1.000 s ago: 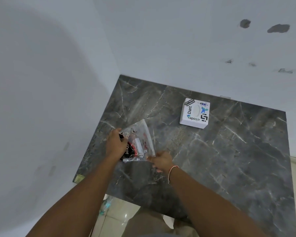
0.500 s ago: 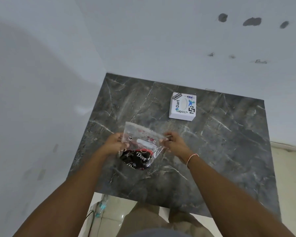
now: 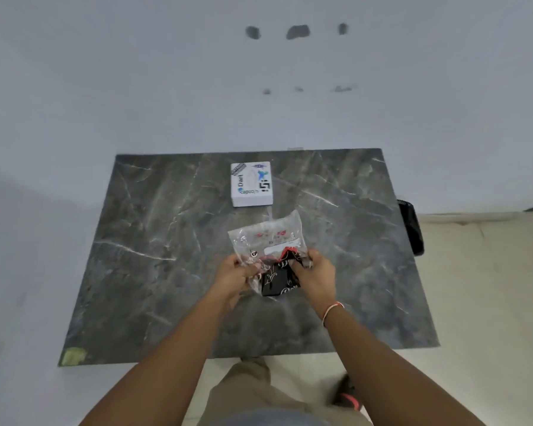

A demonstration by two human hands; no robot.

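Left grip [image 3: 234, 275] and right grip [image 3: 316, 276], closer together than half a second ago, each pinch with curled fingers the near end of the clear bag [image 3: 268, 233] around its black packet [image 3: 277, 281], low over the counter [image 3: 166, 241], now nearer the white box [image 3: 251, 184].

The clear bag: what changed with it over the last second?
The clear bag with its black packet moved right, from the table's left side to in front of the white box. The left hand holds on; the right hand moved from its corner to its side. The box stayed put.
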